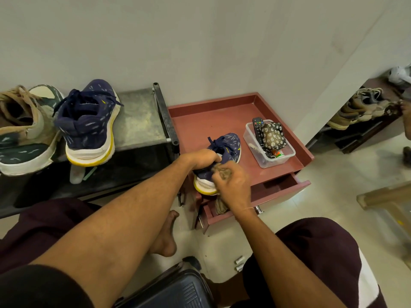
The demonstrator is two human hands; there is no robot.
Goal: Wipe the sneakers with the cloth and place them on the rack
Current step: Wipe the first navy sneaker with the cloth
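Note:
A navy sneaker (229, 145) with a white and yellow sole rests on the reddish cabinet top (200, 121), heel toward me. My left hand (201, 158) grips it at the collar. My right hand (231, 185) holds a brownish cloth (224, 172) bunched against the heel; part of the cloth hangs down below the hand. The matching navy sneaker (89, 123) stands on the metal rack (138, 116) at the left, heel toward me.
A green and beige sneaker (24, 130) sits on the rack at far left. A clear box (269, 143) with a remote and a floral pouch stands on the cabinet. The cabinet drawer (287, 185) is open. More shoes (360, 107) lie at right.

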